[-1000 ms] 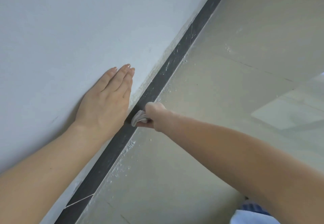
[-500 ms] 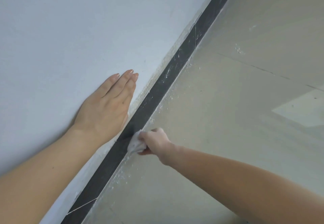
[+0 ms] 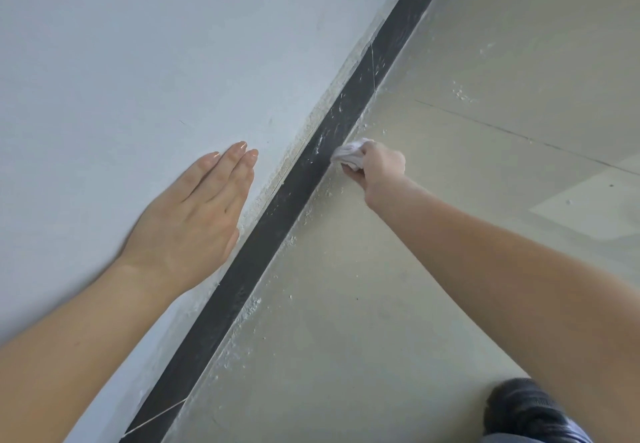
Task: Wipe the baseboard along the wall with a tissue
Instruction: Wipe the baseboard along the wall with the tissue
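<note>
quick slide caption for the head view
Right hand presses a crumpled tissue against the dark baseboard; left hand rests flat on the wall.

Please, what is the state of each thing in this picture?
tissue: crumpled, held against the baseboard.
baseboard: dark, streaked with white marks.
right hand: grips the tissue.
left hand: flat on the wall, fingers straight.
floor: white crumbs beside the baseboard.

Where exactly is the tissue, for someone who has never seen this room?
Follow the dark baseboard that runs diagonally between the pale wall and the beige floor. About midway along it, the right hand grips the tissue against the strip's lower edge. It is the only soft, crumpled white wad there, unlike the tiny scattered flecks.
</note>
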### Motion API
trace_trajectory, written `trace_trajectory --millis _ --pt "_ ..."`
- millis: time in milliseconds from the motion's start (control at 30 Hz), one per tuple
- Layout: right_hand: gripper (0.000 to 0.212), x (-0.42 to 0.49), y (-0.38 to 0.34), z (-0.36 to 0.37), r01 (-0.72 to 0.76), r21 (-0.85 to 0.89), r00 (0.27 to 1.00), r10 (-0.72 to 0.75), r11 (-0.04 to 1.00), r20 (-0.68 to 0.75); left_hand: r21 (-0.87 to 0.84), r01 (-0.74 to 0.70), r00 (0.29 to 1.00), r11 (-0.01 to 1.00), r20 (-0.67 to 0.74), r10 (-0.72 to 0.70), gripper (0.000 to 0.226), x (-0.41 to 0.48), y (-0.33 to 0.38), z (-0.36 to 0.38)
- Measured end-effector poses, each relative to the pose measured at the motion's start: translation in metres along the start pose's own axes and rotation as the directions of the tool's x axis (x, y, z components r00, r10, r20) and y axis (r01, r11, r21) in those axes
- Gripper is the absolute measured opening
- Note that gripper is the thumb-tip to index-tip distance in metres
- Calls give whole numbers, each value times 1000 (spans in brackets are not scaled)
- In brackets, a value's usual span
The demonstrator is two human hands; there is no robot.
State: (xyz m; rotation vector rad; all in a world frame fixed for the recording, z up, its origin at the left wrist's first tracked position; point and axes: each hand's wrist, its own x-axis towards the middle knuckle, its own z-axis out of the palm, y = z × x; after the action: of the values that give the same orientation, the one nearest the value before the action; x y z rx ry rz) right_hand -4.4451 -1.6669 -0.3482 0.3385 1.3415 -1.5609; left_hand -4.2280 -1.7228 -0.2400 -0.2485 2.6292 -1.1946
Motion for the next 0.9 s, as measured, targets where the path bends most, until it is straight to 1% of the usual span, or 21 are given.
trace_trajectory --millis 67,100,133,167,200,233,267,300,333,367,400,467,533,633,700,767,800,833,867,900 --pt "6 -13 16 -6 -7 -69 1000 5 998 -24 -2 1 1000 1000 -2 -1 60 0 0 1" --pt "8 -23 29 -8 -39 -143 999 37 989 -17 2 2 1000 1000 -5 -2 60 0 0 0" --pt "11 -36 45 -8 -82 -204 996 87 976 14 3 3 1000 1000 -7 -3 60 0 0 0" --pt "15 -48 61 -6 -153 -249 983 174 956 63 -1 2 1000 1000 -7 -2 60 0 0 0" --pt "16 -60 78 -3 -237 -288 952 282 928 123 -4 -1 1000 1000 -5 1 60 -1 1 0" --pt "14 -74 91 2 -325 -334 895 402 885 196 -1 -4 1000 1000 -2 4 60 -1 1 0" --pt "12 -87 102 8 -380 -386 824 497 841 271 4 -7 1000 1000 -1 7 60 -1 0 -1" --pt "15 -97 109 15 -400 -444 754 564 802 338 7 -12 1000 1000 -3 12 60 -1 0 0" --pt "18 -103 114 22 -413 -465 704 599 783 381 -1 -15 1000 1000 -7 15 59 -2 1 0" --pt "20 -107 113 28 -422 -454 682 605 784 410 -17 -20 1000 1000 -11 20 58 -3 1 1" --pt "21 -106 109 34 -429 -426 679 595 796 429 -33 -26 1000 999 -16 25 57 -4 1 1" --pt "19 -96 90 41 -423 -367 731 551 829 403 -57 -17 999 998 -28 16 61 -5 1 1" --pt "24 -80 65 45 -350 -331 811 460 876 362 -89 -2 999 996 -36 -2 66 -5 1 0" --pt "32 -56 28 45 -238 -179 908 284 955 309 -125 17 999 992 -46 -23 59 -4 0 0" --pt "28 -45 4 39 -185 -9 950 181 983 254 -114 16 998 993 -52 -22 57 -4 -1 1" --pt "23 -38 -13 29 -153 257 980 114 954 161 -97 17 998 995 -50 -22 56 -3 -2 0" --pt "22 -35 -16 25 -124 349 990 93 929 102 -86 18 999 996 -44 -22 56 -3 -2 -1" --pt "22 -34 -16 20 -99 364 995 90 926 42 -79 18 999 997 -39 -21 56 -3 -2 -2" --pt "26 -36 -11 16 -96 310 995 98 946 10 -68 14 999 998 -33 -16 57 -2 -2 -3" --pt "32 -39 -1 13 -105 194 994 105 975 11 -54 9 1000 998 -25 -10 57 -2 -1 -4"
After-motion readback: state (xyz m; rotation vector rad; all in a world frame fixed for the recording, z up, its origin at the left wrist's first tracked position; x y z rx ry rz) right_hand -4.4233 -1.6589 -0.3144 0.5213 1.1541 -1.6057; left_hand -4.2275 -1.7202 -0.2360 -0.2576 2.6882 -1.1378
